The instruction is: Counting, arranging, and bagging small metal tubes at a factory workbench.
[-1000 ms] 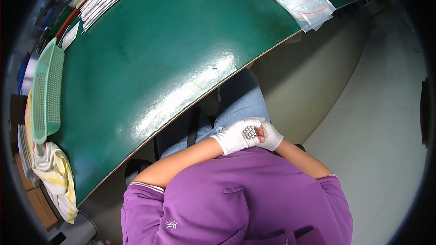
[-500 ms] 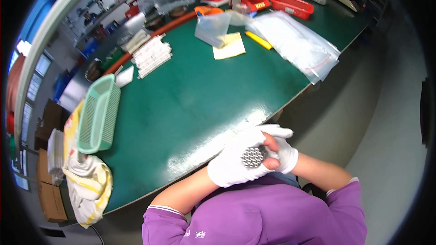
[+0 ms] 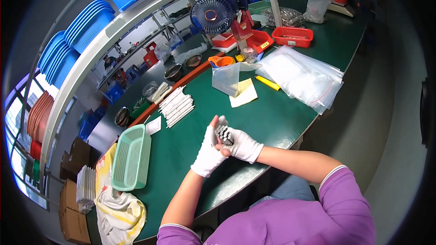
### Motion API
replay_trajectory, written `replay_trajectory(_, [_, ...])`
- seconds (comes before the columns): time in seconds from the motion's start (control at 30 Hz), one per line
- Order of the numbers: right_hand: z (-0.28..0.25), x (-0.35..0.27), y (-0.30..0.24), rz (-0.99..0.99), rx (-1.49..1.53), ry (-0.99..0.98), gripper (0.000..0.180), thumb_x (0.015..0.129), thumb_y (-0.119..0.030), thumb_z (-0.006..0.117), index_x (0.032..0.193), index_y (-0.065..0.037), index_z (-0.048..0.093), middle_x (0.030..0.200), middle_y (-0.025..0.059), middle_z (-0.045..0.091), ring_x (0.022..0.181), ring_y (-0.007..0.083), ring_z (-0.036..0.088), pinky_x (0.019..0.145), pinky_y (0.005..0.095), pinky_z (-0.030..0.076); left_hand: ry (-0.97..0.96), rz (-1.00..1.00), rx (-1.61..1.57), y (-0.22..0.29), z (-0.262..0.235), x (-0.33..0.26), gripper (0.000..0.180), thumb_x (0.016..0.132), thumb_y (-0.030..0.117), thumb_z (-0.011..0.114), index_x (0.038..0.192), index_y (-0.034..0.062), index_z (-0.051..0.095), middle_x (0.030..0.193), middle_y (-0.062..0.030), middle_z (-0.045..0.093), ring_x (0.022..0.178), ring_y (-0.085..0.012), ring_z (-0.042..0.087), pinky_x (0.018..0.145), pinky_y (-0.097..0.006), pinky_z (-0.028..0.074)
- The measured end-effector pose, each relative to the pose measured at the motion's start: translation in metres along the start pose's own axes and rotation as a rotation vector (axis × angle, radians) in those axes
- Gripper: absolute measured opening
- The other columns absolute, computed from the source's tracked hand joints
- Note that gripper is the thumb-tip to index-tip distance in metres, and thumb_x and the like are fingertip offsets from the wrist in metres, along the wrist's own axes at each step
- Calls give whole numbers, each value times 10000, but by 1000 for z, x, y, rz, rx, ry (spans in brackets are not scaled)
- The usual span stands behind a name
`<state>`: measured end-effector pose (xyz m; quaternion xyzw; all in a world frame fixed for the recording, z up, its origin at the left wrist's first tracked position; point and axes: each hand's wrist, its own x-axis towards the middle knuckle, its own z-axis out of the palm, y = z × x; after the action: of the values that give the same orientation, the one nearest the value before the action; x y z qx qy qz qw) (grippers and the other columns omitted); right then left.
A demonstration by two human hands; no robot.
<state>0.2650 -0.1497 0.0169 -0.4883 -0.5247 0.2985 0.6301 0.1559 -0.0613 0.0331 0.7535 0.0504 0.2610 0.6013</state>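
Both my hands wear white gloves with bare thumbs. Between them they clasp a bundle of thin metal tubes [image 3: 224, 134], whose round ends face up toward me. My left hand [image 3: 208, 151] is closed around the bundle's left side, its thumb sticking up. From the right, my right hand [image 3: 245, 145] wraps the same bundle, and its fingers are partly hidden. The hands are above the green table [image 3: 181, 154], near its front edge. Beyond them lie a row of white sticks [image 3: 176, 107] and a yellow paper [image 3: 245, 94] partly under a clear plastic bag [image 3: 225, 79].
At left, a light green basket [image 3: 131, 158] stands beside a yellow-white cloth [image 3: 120, 213]. Plastic bags [image 3: 302, 79] and a yellow cutter [image 3: 267, 83] lie at right. A fan [image 3: 211, 14], red trays [image 3: 293, 36] and a metal frame post [image 3: 272, 2] are at the back.
My hands have moved forward from close to my body to over the table, still around the bundle. The head view has shifted, bringing the fan and blue bins into sight.
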Motion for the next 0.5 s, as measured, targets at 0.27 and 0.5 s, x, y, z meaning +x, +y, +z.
replay_trajectory(0.27, [3,16,6,273,579,88,224,840,-257,665,952,-95,558,819,-12,560,838,73,539,746,281,467,68,-480,-38,7,7,-5,582,758,113,713,1246,40,405,1027,-78,572,816,-136,607,638,-243,531])
replay_trajectory(0.5, [-38,39,35,79,-168,206,657,761,-266,724,1286,-25,412,1252,149,465,1165,237,474,985,337,385,-78,-731,-135,13,-6,-2,175,856,171,576,951,61,477,588,-11,501,400,-75,428,321,-205,303])
